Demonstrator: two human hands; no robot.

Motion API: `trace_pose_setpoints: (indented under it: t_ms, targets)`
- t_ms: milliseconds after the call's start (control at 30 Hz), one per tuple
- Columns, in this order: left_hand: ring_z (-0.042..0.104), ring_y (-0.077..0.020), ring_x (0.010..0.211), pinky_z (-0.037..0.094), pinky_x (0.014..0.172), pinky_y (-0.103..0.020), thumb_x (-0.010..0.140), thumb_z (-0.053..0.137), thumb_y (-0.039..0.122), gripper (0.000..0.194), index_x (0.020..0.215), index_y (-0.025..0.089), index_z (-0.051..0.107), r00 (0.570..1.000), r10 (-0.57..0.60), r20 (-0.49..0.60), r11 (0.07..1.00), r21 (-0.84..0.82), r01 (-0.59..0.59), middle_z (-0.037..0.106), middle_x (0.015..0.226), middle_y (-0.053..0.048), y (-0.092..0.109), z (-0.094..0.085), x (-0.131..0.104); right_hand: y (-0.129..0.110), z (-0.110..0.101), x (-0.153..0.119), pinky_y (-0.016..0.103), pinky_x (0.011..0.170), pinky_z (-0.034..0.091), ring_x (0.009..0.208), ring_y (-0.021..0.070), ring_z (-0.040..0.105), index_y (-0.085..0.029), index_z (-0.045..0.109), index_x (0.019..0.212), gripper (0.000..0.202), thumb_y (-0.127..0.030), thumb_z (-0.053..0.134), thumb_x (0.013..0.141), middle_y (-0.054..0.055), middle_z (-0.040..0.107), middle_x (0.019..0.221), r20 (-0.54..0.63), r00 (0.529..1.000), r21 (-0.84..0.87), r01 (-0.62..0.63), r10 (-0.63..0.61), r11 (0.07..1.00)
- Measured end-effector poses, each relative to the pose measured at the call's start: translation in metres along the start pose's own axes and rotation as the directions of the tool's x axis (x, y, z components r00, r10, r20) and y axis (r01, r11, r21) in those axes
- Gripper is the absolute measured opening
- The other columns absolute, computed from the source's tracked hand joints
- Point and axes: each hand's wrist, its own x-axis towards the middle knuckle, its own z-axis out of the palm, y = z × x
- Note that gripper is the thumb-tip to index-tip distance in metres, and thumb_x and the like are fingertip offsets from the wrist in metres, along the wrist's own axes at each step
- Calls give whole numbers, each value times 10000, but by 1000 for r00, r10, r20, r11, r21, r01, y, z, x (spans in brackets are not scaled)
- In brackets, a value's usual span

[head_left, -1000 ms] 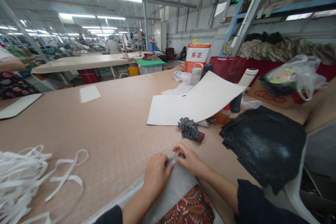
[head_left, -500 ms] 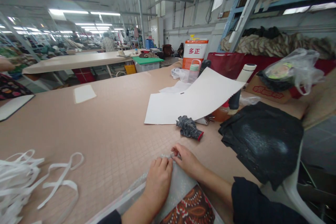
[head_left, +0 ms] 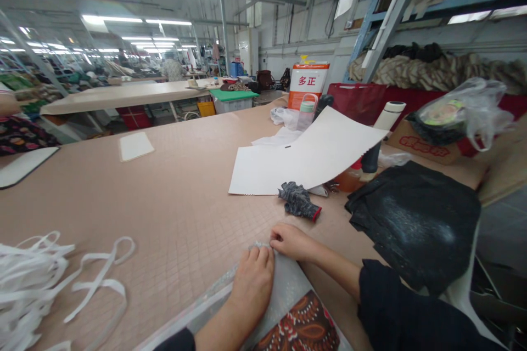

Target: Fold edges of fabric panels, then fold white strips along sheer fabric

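Note:
A clear plastic sheet [head_left: 284,279] lies at the table's near edge, over or around a brown paisley-patterned piece [head_left: 300,326]. I cannot tell if the plastic is a bag. On its far corner rests my left hand [head_left: 254,279], its fingers curled down and closed on the plastic. My right hand [head_left: 290,240] is right beside it, fingertips pinched together at the same corner. The fingertips partly hide what they grip. Just beyond the right hand is a dark grey knitted glove [head_left: 299,201] with a red cuff edge.
White card [head_left: 267,170] curves up behind the glove. Loose white strips [head_left: 33,290] lie at left. Black sheets [head_left: 415,219] are stacked at right. A bottle [head_left: 307,112], a red-and-white can [head_left: 308,85] and a plastic bag [head_left: 461,112] stand farther back.
My right hand has turned slightly, and its fingers are drawn closer together at the plastic corner. My left hand stays on the plastic. The whole view has shifted a little.

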Motion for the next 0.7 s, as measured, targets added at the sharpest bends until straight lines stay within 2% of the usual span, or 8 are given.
trace_pose_setpoints:
  t_ms: [333,533,700]
  targets:
    - [489,-209,829,407,705,-343,846,416,112,293,1128,121,495,1000,-9,-24,1000,-21,8,565,934,-57,-3,1,1,-2,-5,9,203,547,331,616,121,502,-166,590,724,128,-112,531,625,3,616,688,90,996,-41,-11,15,999]
    - [500,-209,822,426,707,-352,832,447,122,271,1097,135,507,999,-20,-37,1000,-7,20,566,937,-50,-4,3,2,0,-7,16,186,537,339,632,115,532,-160,600,734,81,-162,543,675,4,632,705,140,989,-31,-37,41,999]
    - [501,-213,826,429,711,-352,819,445,103,294,1106,125,506,999,-9,-43,1000,-10,8,568,958,-65,-4,5,2,2,3,17,219,571,331,676,144,532,-150,602,757,104,-155,546,669,36,634,754,103,993,-61,-45,51,997]
